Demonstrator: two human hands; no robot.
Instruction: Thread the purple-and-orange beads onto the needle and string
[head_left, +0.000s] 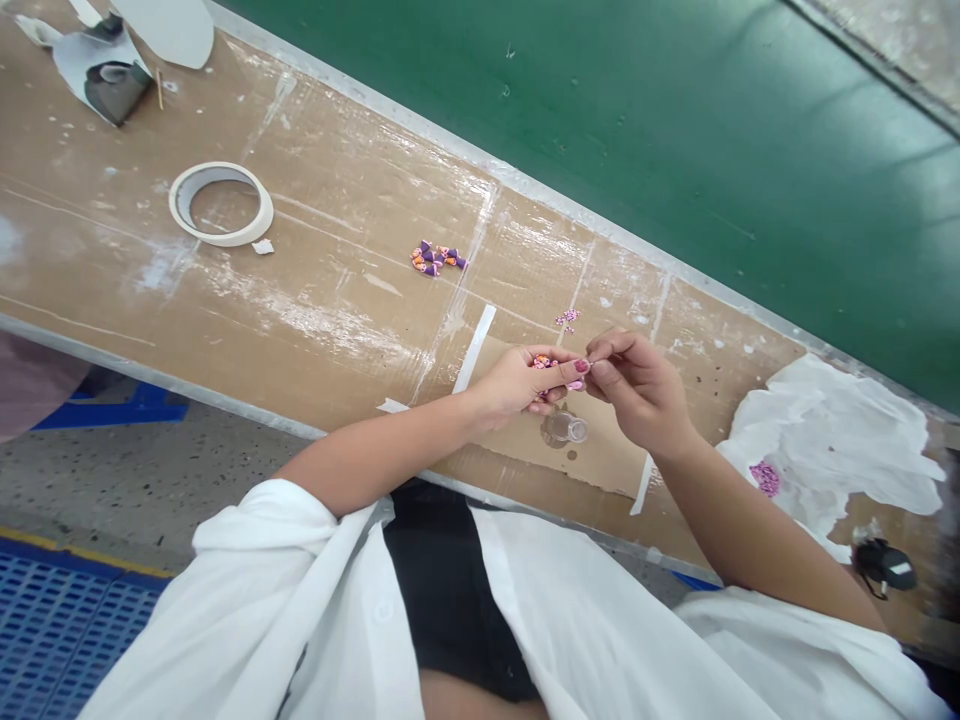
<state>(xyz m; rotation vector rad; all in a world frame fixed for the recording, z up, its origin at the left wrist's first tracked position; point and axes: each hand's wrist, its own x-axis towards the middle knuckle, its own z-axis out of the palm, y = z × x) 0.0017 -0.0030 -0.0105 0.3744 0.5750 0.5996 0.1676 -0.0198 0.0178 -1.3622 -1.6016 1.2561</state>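
"Above the brown, white-streaked surface (337, 225), what does the left hand's (514, 388) grip hold?"

"Small pink-and-orange pieces (541, 362), with the fingers curled closed around them."

"And the right hand (637, 390)?"

"Its grip is pinched shut beside the left thumb; anything between the fingertips is too small to tell. Near both hands sits a small clear container (576, 430)."

My left hand (511, 386) partly hides its colourful pieces (541, 362); the bit (590, 365) my right hand (637, 392) pinches is too small to identify.
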